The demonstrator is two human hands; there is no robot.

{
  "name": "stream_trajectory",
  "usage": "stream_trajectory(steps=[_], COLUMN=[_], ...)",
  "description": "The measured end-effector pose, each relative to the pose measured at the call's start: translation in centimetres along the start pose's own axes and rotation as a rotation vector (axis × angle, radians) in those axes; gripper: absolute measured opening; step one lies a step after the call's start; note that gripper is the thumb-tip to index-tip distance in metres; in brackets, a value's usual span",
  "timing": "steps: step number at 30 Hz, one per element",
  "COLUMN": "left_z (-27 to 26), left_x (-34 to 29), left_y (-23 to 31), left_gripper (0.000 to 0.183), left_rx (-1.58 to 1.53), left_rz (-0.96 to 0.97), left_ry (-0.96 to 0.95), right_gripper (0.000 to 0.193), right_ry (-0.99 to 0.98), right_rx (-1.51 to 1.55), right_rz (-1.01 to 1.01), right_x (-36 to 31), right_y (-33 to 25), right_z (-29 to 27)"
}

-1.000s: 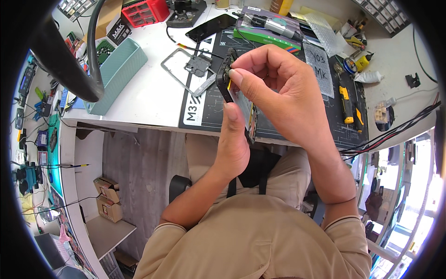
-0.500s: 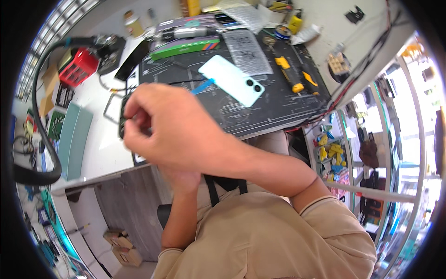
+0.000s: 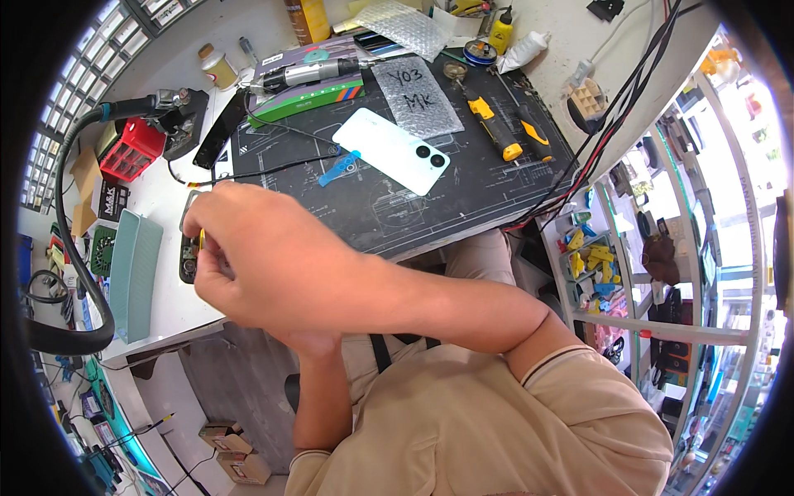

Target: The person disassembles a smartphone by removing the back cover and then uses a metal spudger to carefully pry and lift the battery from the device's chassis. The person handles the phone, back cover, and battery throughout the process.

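Observation:
My right hand (image 3: 260, 252) reaches across to the left, thumb and fingers bent together in a pinch. A small yellow sliver shows between the fingertips; I cannot tell if it is held. Right beside them is an opened phone body (image 3: 188, 263) with inner parts showing, partly covered by the hand. My left hand (image 3: 310, 339) lies beneath the right one; only its wrist edge shows, and its fingers are hidden. To the right, a pale mint phone back (image 3: 389, 149) with two dark camera rings lies on the black work mat (image 3: 471, 194), a blue plastic strip (image 3: 337, 169) at its left end.
A green and purple box (image 3: 310, 97) with a silver electric screwdriver (image 3: 310, 73) on it lies behind. Bubble wrap (image 3: 418, 99) and yellow-black tools (image 3: 490, 128) are further right. A teal tray (image 3: 136, 273), a black hose (image 3: 66, 207) and a red organizer (image 3: 132, 149) stand left.
The whole view has shifted, with the bench items now a little further left. My right hand stays pinched by the opened phone body, more of which now shows.

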State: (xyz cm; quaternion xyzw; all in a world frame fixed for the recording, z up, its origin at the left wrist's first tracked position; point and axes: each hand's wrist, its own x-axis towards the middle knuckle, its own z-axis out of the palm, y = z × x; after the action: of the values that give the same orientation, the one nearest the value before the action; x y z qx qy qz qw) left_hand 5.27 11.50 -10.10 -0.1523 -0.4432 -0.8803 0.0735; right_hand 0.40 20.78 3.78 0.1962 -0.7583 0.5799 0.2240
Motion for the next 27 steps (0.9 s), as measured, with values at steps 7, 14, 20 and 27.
stream_trajectory(steps=[7, 14, 20, 27], left_z=[5.4, 5.3, 4.6, 3.0], left_x=[4.4, 4.6, 4.4, 4.5], left_y=[3.6, 3.8, 4.3, 4.6], left_gripper=[0.081, 0.084, 0.084, 0.082], left_rx=[-0.145, -0.165, -0.167, -0.222], left_rz=[-0.009, -0.042, -0.047, -0.037], left_ry=[0.23, 0.215, 0.224, 0.236], right_gripper=[0.041, 0.045, 0.042, 0.052], right_ry=[-0.029, -0.364, -0.312, -0.342], right_rx=[-1.042, -1.241, -1.299, -1.338], right_rz=[0.221, 0.571, 0.494, 0.256], right_x=[0.7, 2.5, 3.7, 2.6], right_y=[10.1, 10.6, 10.9, 11.9], right_z=[-14.3, -16.2, -16.9, -20.7])
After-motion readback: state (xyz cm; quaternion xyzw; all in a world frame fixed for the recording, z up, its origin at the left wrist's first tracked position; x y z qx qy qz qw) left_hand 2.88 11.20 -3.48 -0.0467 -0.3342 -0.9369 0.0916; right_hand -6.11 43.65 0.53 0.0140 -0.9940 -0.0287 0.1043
